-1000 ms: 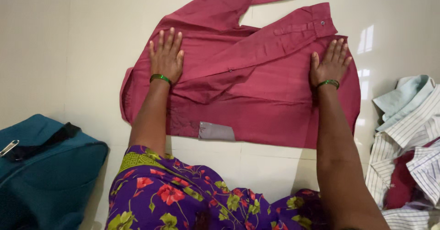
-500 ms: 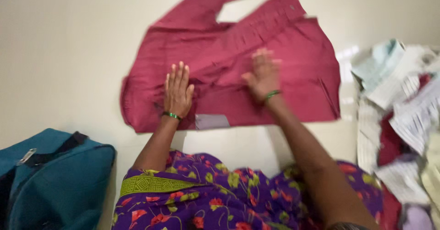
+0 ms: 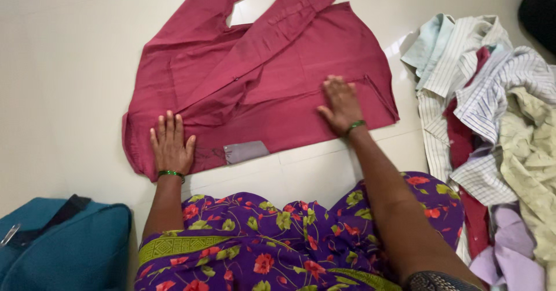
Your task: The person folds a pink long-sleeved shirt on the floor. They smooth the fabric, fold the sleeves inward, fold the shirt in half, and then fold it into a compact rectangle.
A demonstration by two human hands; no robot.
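Left hand [image 3: 171, 145] lies flat, fingers spread, on the near left corner of the red shirt [image 3: 260, 76]; right hand [image 3: 341, 104] presses flat, fingers together, near its right edge. The shirt lies on the floor [image 3: 63, 65], clothes pile [image 3: 492, 123] to its right, teal bag [image 3: 63, 247] near left.

The shirt's sleeve [image 3: 231, 1] and teal bag [image 3: 63, 247] run off frame.
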